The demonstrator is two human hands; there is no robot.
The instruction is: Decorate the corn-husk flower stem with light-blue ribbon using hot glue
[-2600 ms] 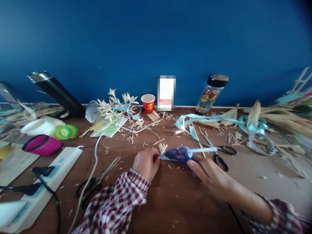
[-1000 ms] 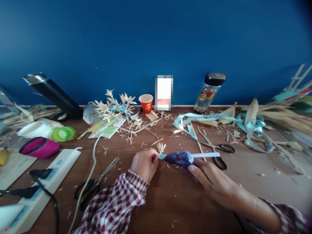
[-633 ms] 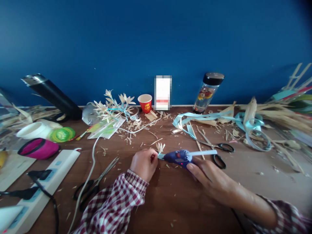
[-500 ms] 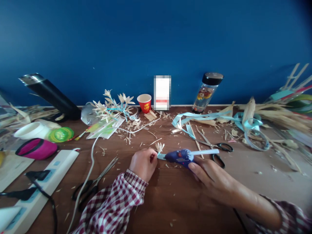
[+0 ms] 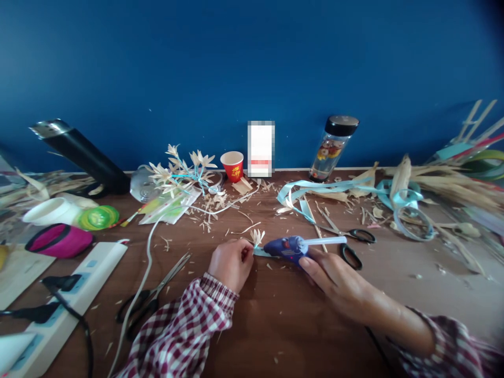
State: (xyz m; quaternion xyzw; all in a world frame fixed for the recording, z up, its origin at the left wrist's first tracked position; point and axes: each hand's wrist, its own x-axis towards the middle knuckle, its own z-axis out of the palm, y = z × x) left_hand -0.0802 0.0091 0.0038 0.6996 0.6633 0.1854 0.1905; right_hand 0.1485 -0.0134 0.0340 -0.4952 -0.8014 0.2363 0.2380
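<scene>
My left hand (image 5: 230, 263) is closed, pinching a small pale husk flower (image 5: 258, 237) with a light blue ribbon stem just above the brown table (image 5: 275, 320). My right hand (image 5: 334, 278) grips a blue hot glue gun (image 5: 286, 247) with a clear glue stick (image 5: 326, 241) sticking out of its back. The gun's nozzle points left and touches the base of the flower. Both sleeves are red and white check.
Black-handled scissors (image 5: 350, 244) lie right of the gun, another pair (image 5: 151, 296) at the left by a white cord. A power strip (image 5: 71, 299), pink pouch (image 5: 59, 240), red cup (image 5: 232, 165), bottle (image 5: 334, 147), finished husk flowers (image 5: 183, 170), blue ribbon (image 5: 326, 189) and corn husks (image 5: 444, 184) crowd the table.
The glue gun has shifted slightly left, closer to the flower, with small wobbles in between. My left hand has kept its pinch in the same place.
</scene>
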